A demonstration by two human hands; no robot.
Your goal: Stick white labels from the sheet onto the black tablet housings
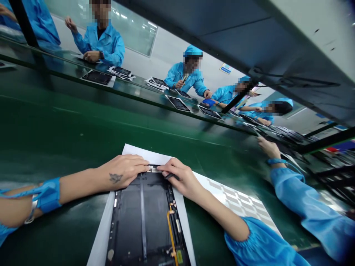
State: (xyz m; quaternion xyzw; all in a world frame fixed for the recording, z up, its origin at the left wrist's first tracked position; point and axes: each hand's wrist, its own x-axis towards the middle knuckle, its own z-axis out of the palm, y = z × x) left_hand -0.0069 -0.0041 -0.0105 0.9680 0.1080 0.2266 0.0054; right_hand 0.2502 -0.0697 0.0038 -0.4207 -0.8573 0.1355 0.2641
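Left hand [126,171]: fingers extended, unclenched, on casing's [156,208] far end
Right hand [180,177]: grasping tool [173,176], same end
Paper [135,150]: beneath casing

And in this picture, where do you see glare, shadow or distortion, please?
Head view, glare: bright spots on the window and a pale sheen on the green table; head view, shadow: the overhead shelf's underside is dark; head view, distortion: the background slopes down to the right, and co-workers' faces are pixelated.
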